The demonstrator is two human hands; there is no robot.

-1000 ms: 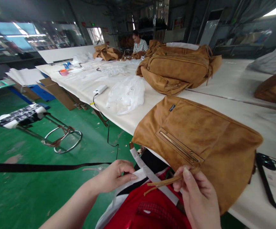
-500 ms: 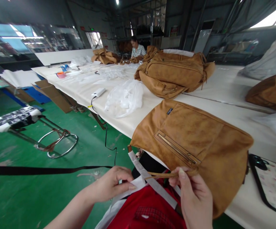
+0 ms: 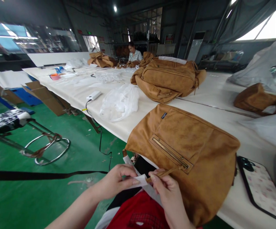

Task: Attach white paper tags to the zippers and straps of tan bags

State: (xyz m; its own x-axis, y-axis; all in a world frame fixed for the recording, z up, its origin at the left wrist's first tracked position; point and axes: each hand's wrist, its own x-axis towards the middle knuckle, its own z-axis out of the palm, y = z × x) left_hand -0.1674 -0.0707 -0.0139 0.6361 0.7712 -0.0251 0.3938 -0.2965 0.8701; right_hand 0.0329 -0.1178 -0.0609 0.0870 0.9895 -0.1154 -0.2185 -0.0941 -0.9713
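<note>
— What were the hands doing at the table edge?

— The left hand [image 3: 118, 181] pinched a small white paper piece [image 3: 141, 180] between thumb and fingers, closed on it. The right hand [image 3: 167, 194] gripped the tan leather zipper pull [image 3: 163, 173], fingers clenched around the strip near its free end.

— And the bag itself?

— The tan leather bag [image 3: 190, 159] lay flat on the white table [image 3: 223, 105], its lower edge hanging over the near side above the person's lap, zipper pocket [image 3: 170, 153] facing up. That overhang seemed to put the pull within easy reach of both hands, which met just below the zipper's end, paper touching the strip.

— Anything else about?

— A pile of tan bags [image 3: 168, 79] sat farther along, well apart, with a crumpled clear plastic bag [image 3: 120, 101] beside it. A white charger [image 3: 93, 95] trailed its cable off the edge. Another person [image 3: 134, 54] sat at the far end, and a stool [image 3: 16, 124] stood on the green floor [image 3: 21, 197]
</note>
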